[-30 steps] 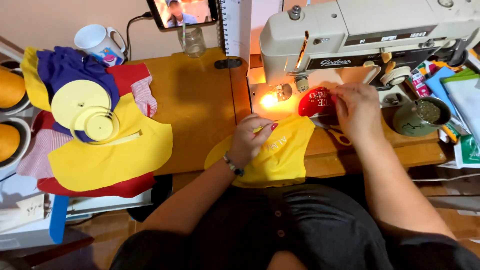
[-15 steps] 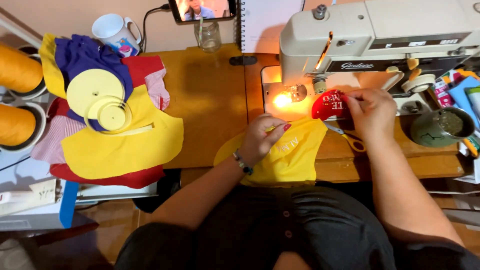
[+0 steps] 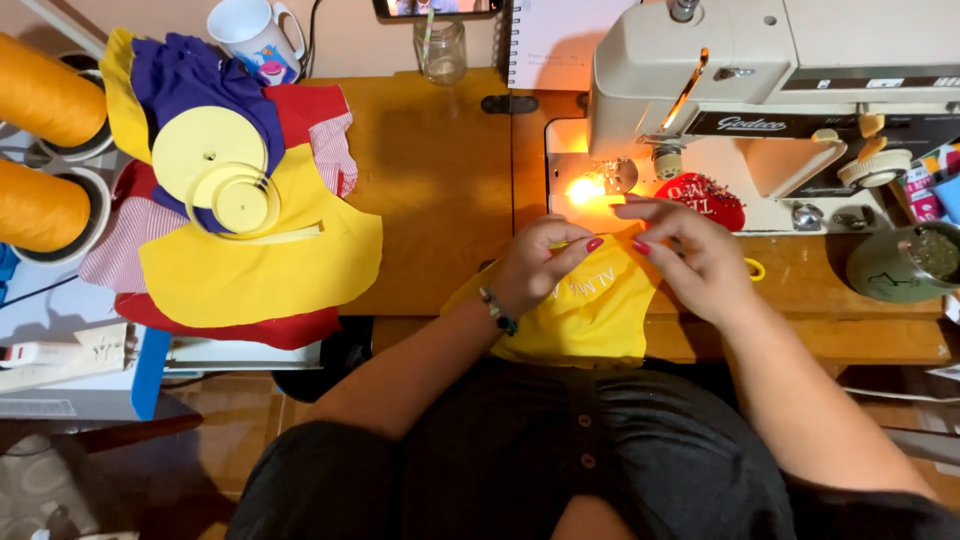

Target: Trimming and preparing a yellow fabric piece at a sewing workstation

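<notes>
The yellow cloth [image 3: 590, 310] lay in front of the sewing machine [image 3: 760, 90], draped over the near edge of the wooden table [image 3: 440, 190] and down toward the person's lap, so that its upper edge sat close to the lit needle area. The left hand [image 3: 535, 270] pressed on the cloth's upper left part, fingers curled together and apparently pinching a fold, though the grip itself was hard to make out. The right hand [image 3: 690, 255] hovered at the cloth's upper right edge, fingers spread apart and slightly bent, holding nothing that could be seen. The cloth looked soft and thin, with pale lettering. Just below the machine's arm sat a rounded red pincushion [image 3: 705, 195] studded with pins, within easy reach of the right hand. Well to the left of the machine lay a pile of cut fabric pieces [image 3: 260, 240], yellow, red, blue and striped, with flat yellow discs [image 3: 215, 165] on top, and two orange thread cones [image 3: 40, 150] beyond them
</notes>
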